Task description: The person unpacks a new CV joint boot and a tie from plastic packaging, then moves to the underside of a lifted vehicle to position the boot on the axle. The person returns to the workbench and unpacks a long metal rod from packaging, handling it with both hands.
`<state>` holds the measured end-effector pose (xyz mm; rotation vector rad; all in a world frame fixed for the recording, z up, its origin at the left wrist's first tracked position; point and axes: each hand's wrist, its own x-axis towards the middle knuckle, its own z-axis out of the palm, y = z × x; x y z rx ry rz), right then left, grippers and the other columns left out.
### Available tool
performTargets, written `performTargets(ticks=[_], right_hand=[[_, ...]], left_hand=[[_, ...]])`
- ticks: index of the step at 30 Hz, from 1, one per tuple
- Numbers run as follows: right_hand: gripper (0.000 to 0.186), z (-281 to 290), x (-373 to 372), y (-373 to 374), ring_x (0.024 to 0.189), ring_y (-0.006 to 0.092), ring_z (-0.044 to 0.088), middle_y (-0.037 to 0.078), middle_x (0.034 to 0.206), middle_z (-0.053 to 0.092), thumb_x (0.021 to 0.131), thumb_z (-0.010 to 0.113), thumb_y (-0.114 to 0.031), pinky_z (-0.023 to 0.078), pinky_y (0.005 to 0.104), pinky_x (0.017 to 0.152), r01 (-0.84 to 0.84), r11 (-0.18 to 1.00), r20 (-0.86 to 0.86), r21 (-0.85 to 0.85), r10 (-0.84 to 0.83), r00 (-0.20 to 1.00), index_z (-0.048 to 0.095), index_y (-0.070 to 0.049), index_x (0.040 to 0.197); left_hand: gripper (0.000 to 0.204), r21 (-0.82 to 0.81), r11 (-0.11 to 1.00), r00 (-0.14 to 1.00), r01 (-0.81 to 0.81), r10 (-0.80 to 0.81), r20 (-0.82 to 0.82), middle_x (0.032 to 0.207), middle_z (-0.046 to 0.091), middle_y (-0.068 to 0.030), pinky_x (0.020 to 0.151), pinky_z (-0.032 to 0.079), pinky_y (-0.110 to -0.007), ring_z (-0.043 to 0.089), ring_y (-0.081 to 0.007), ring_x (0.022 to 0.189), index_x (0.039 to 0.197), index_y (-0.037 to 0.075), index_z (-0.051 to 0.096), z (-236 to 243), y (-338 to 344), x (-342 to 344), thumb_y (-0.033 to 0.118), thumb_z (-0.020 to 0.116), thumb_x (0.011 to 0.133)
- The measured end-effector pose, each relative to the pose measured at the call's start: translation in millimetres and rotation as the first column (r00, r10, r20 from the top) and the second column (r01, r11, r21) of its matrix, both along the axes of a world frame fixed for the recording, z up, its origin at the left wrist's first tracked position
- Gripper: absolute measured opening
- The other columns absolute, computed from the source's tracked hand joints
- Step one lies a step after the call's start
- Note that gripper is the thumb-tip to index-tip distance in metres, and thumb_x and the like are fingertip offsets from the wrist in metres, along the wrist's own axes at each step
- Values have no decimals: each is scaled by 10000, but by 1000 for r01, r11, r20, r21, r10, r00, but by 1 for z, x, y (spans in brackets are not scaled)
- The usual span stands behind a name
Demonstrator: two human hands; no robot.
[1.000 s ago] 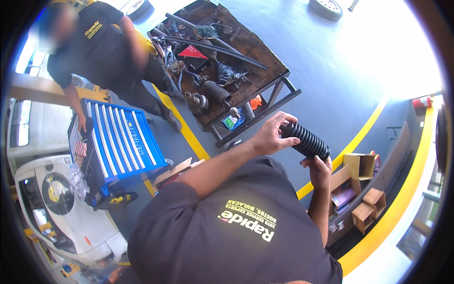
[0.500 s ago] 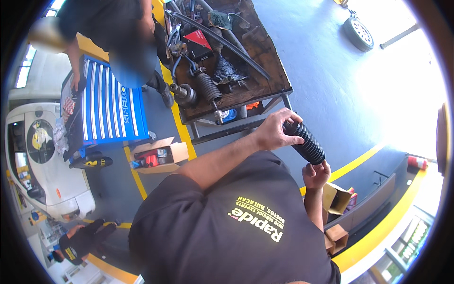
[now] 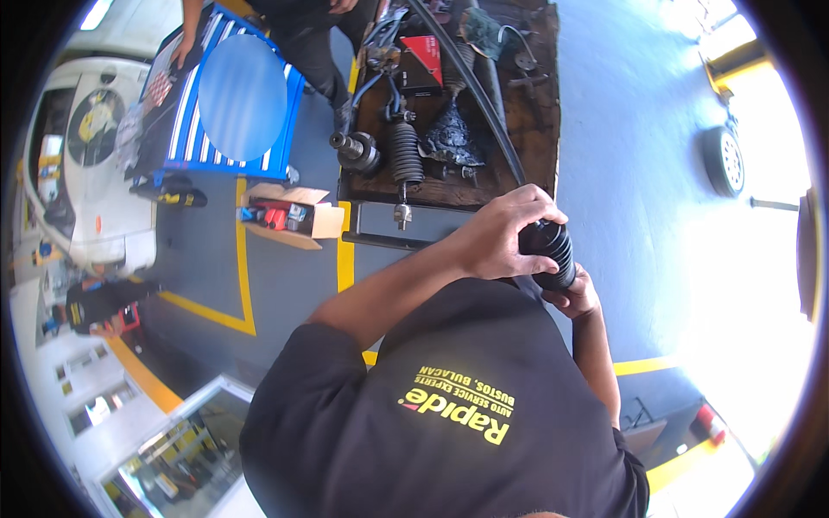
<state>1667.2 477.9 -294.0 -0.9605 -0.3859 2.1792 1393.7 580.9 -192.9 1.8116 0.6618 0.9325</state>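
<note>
I hold a black ribbed rubber boot (image 3: 558,255) in front of my torso. My left hand (image 3: 503,235) is closed on its upper end, fingers over the top and thumb along the side. My right hand (image 3: 577,295) grips the lower end from beneath, partly hidden by the boot. Just beyond my hands is a metal-framed workbench (image 3: 537,155) with a worn wooden top. On it lie a long dark bar (image 3: 489,115), a ribbed steering part (image 3: 404,153), a cylindrical metal part (image 3: 354,151), a black and red box (image 3: 421,67) and crumpled plastic (image 3: 453,138).
A co-worker (image 3: 315,52) stands by a blue tool chest (image 3: 173,147). An open carton (image 3: 325,221) lies on the yellow-lined floor. A white car (image 3: 117,229) is at left, another person (image 3: 86,306) at lower left, a loose wheel (image 3: 724,161) at right.
The view has turned, so the workbench now sits straight ahead. The boot is more upright and pointed toward me, with both hands still on it; my right hand has moved slightly upward in the picture.
</note>
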Motion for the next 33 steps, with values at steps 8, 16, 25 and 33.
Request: performTargets(ticks=[8,16,25,33], right_hand=[[181,-23,30,125,767,189,640,64,859,689,983,667,-178,498,318,691,-349,935,-27,72,351,936,705,-31,1081],[579,-15,51,200,1211,316,719,190,1342,719,928,725,-215,552,472,1095,-297,951,-456,87,303,837,604,47,1430],[416,18,4,221,981,225,747,167,1138,753,965,591,-21,595,359,887,-297,888,-315,350,411,856,596,45,1376],[217,63,-46,198,841,131,683,19,939,691,1064,599,0,545,237,772,-361,827,-55,432,423,904,664,-62,1262]], left_hand=[[613,226,876,867,-427,467,-172,1294,639,-133,978,575,-391,668,-294,1146,1285,53,704,20,-10,26,241,974,767],[1150,282,734,758,-618,652,-35,1460,561,-262,1110,512,-455,586,-412,1359,1599,-21,323,26,20,100,307,1011,738],[1003,-214,655,565,-725,743,359,1363,603,-145,1084,535,-394,663,-222,1186,1641,-5,186,19,14,79,-37,834,876],[556,-671,598,212,-438,794,569,1323,657,-91,1042,582,-395,682,-206,1191,1500,90,468,-17,-5,2,-1,693,1000]])
